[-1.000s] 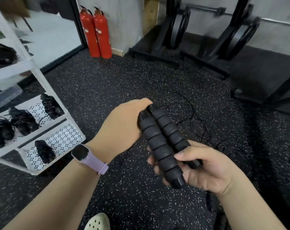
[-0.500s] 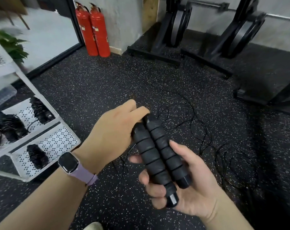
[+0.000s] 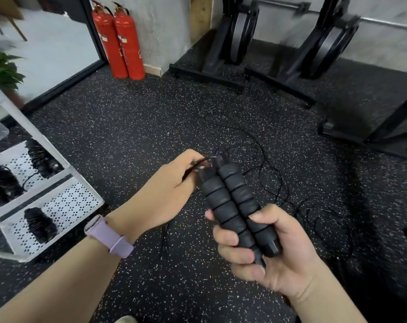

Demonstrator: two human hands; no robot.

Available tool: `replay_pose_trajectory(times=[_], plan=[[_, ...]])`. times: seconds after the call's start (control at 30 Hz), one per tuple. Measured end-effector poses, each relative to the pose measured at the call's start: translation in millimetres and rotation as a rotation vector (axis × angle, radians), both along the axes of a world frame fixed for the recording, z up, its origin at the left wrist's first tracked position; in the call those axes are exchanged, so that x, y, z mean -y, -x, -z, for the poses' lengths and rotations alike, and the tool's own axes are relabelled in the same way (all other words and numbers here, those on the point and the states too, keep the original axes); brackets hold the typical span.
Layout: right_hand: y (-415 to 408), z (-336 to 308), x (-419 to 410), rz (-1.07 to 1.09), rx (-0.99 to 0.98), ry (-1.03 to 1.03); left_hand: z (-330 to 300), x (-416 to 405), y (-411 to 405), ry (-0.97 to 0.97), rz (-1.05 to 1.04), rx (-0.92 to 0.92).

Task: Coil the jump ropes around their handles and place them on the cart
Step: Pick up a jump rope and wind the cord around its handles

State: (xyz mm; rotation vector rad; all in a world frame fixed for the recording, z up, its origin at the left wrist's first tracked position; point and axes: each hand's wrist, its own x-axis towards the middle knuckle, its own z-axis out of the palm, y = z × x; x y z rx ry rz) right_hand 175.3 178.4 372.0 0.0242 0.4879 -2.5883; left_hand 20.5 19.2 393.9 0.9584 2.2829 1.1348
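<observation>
The right hand [image 3: 274, 248] clamps two ribbed black foam handles [image 3: 235, 201] together; the left hand [image 3: 172, 190] pinches the thin black cord [image 3: 274, 180] at their tops. Winding seemingly starts next; slack trails on the floor, white perforated cart [image 3: 65, 206] leftward.

Even, soft indoor light, moderately bright; brightest patch is the pale floor [image 3: 58, 50] beyond the doorway, upper left. No hard shadows, no glare. Motion blur at the top corners: plant [image 3: 2, 68] and weight rack [image 3: 328, 43] smeared. Wide-angle bowing at the edges, cart [image 3: 46, 206] frame leans. Centre fairly sharp: speckled floor [image 3: 132, 127] and handles [image 3: 235, 201] crisp. Lower right goes dark.
</observation>
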Motion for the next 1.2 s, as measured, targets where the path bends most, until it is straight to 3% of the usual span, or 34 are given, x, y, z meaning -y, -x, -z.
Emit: replay_pose_trajectory(times=[0.17, 0.3, 0.43, 0.53, 0.67, 0.8, 0.93, 1.2], plan=[[5, -2, -12, 0.312, 0.052, -0.101, -4, -3, -15, 0.148, -0.027, -0.015], [11, -3, 0, 0.481, 0.171, -0.563, 4, -9, -30, 0.417, 0.008, -0.313], [15, -3, 14, 0.446, 0.237, -1.216, 4, -13, -38, 0.619, 0.068, -0.651], [15, 0, 17, 0.295, 0.133, -1.673, 1, -12, -34, 0.674, 0.178, -0.777], [14, 4, 20, 0.041, 0.035, -1.971, 3, -5, -27, 0.664, 0.263, -0.760], [13, 7, 15, -0.221, 0.045, -2.076, 1, 2, -22, 0.607, 0.291, -0.717], [10, 7, 16, -0.398, 0.013, -1.990, 2, 1, -23, 0.462, 0.313, -0.633], [0, -12, -1, -0.215, -0.177, -1.573, 2, 3, -4, 0.114, 0.202, 0.293]])
